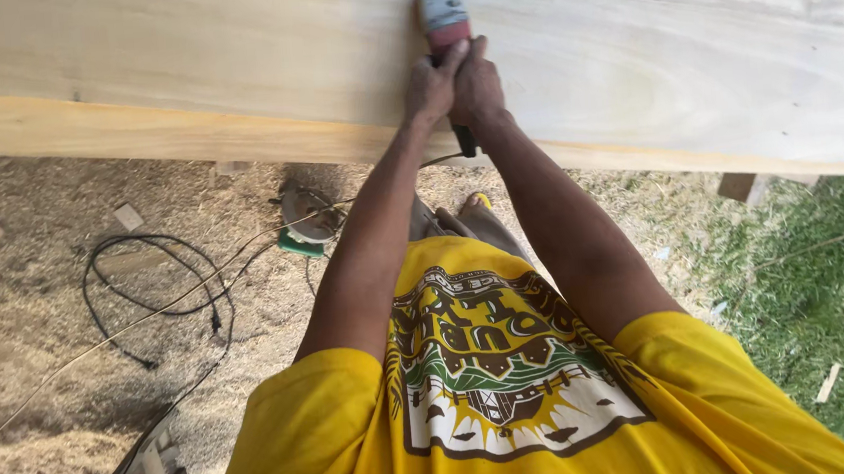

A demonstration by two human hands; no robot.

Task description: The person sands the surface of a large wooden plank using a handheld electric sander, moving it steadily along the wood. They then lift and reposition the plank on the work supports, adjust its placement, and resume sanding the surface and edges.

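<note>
Yellow shirt (515, 400); hands (453, 86) grip sander (443, 15) ahead.

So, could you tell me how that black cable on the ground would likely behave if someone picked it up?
The black cable lies in loose loops on the sawdust, so it is probably floppy. It looks thin, so likely light, and its loops may drag or snag.
</note>
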